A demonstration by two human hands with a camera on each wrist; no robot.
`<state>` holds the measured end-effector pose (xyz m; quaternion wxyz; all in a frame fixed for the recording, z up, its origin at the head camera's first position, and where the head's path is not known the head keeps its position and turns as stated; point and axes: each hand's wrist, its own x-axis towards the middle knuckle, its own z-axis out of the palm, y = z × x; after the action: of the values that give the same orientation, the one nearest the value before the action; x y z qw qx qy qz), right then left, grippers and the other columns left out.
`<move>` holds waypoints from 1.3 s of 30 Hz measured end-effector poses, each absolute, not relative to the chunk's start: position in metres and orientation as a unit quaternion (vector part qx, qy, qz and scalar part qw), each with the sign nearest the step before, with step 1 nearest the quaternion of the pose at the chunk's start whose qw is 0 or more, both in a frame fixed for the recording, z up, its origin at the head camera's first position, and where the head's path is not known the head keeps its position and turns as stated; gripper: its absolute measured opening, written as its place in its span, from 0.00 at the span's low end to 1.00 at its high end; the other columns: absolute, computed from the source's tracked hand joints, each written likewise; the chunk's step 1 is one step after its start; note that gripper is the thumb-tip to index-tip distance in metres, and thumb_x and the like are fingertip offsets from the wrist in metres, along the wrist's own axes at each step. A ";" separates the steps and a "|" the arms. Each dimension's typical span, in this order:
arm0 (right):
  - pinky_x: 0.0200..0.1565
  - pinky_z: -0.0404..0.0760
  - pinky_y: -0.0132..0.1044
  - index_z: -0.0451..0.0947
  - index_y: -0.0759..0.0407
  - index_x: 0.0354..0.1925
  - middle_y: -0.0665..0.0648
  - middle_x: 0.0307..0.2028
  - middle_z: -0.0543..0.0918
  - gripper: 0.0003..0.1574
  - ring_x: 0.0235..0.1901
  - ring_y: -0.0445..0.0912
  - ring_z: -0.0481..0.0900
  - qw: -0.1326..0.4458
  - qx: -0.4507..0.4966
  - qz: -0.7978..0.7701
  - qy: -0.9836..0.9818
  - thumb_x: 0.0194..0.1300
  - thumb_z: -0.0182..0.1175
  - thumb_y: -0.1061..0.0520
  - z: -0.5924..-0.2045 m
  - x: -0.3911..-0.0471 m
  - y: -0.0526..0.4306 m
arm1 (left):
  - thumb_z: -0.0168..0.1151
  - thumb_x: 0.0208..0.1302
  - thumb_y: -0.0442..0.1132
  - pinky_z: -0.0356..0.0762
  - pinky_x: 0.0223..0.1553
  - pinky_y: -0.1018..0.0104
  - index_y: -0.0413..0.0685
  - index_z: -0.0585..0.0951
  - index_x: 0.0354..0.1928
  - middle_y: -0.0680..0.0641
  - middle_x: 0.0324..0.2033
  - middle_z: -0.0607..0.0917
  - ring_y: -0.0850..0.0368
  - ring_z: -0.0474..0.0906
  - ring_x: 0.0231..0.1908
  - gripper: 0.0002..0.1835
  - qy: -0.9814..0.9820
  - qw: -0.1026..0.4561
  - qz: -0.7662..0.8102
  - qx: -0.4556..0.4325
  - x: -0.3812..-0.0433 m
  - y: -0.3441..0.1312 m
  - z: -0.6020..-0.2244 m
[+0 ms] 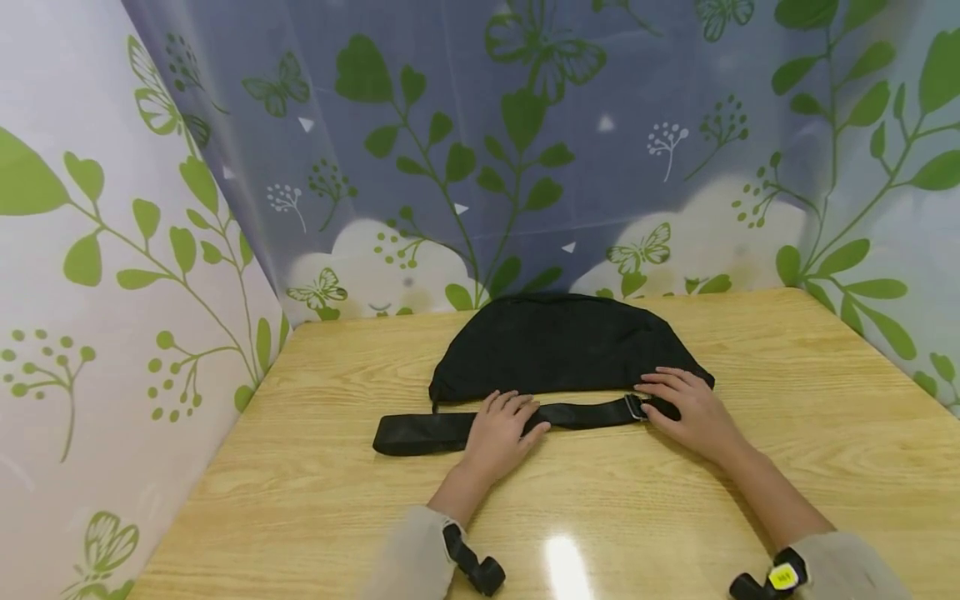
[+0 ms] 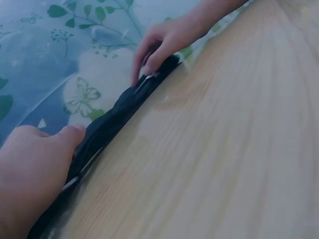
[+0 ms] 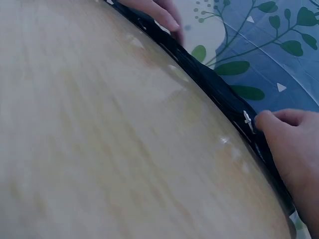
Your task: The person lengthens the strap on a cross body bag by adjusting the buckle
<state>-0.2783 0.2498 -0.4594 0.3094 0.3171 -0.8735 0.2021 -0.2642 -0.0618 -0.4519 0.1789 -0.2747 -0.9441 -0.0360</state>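
Observation:
A black half-moon bag, like a waist bag (image 1: 555, 346), lies flat on the table, its straight edge towards me. Along that edge runs its black strap (image 1: 427, 435), folded into a loop at the left. My left hand (image 1: 498, 433) rests over the middle of the strap with fingers extended. At the right end, my right hand (image 1: 693, 417) lies across the bag's lower corner and the strap, its thumb beside a metal buckle (image 1: 636, 407). In the right wrist view, that thumb touches the strap near the buckle (image 3: 247, 119). What lies under both palms is hidden.
The light wood table (image 1: 337, 517) reaches back to a blue curtain (image 1: 465, 167) printed with leaves and butterflies. A pale printed wall (image 1: 112, 333) borders the left side. Black straps with small devices (image 1: 480, 571) circle both wrists.

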 end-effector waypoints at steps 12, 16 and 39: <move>0.43 0.72 0.51 0.78 0.61 0.50 0.58 0.44 0.79 0.27 0.43 0.52 0.74 0.240 0.319 0.206 -0.893 0.52 0.67 0.51 -0.463 -0.275 0.243 | 0.44 0.68 0.58 0.64 0.52 0.65 0.62 0.77 0.55 0.59 0.50 0.76 0.62 0.69 0.50 0.21 -0.943 0.160 -0.009 -0.293 -0.272 0.021 -0.450; 0.44 0.71 0.53 0.77 0.63 0.51 0.61 0.45 0.79 0.27 0.44 0.55 0.74 0.230 0.310 0.209 -0.899 0.54 0.66 0.52 -0.464 -0.275 0.239 | 0.47 0.67 0.58 0.66 0.49 0.67 0.62 0.78 0.54 0.59 0.48 0.77 0.62 0.69 0.48 0.20 -0.944 0.166 0.004 -0.286 -0.275 0.046 -0.449; 0.45 0.67 0.54 0.75 0.61 0.51 0.59 0.45 0.75 0.34 0.43 0.56 0.72 0.276 0.323 0.233 -0.875 0.43 0.73 0.59 -0.460 -0.275 0.239 | 0.64 0.58 0.47 0.70 0.40 0.71 0.55 0.82 0.44 0.55 0.37 0.77 0.61 0.73 0.39 0.12 -0.919 0.251 -0.195 -0.232 -0.274 0.056 -0.453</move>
<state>-0.2751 0.2392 -0.4599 0.2758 0.3231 -0.8748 0.2330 -0.2739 0.0557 -0.4531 0.2505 -0.2322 -0.9195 -0.1946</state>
